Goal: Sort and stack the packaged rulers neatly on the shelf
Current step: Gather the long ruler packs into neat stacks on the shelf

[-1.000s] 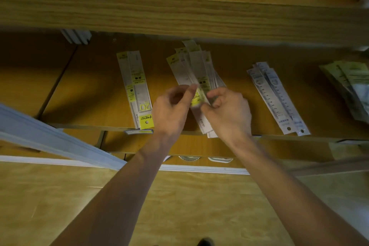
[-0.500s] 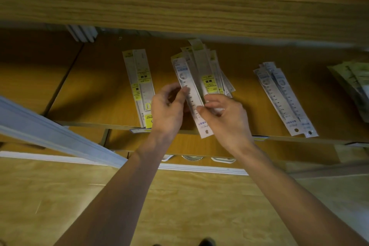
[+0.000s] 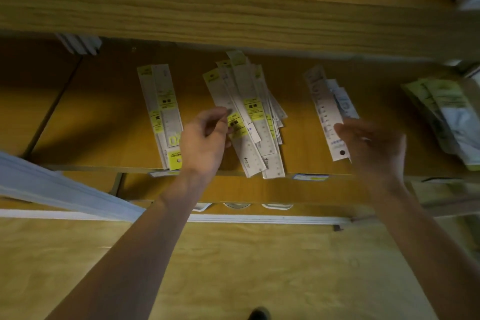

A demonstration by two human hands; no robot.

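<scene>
Wooden shelf [image 3: 109, 117] before us holds three groups of packaged rulers. Our left hand [image 3: 205, 138] pinches the loose middle pile [image 3: 249, 117] near its centre, thumb and fingers curled on it. A tidy pair [image 3: 162, 112] lies to the left. Our right hand [image 3: 374, 145], blurred, rests at the right stack [image 3: 324, 109]; we cannot tell whether it grips. More packets [image 3: 446, 114] sit far right.
</scene>
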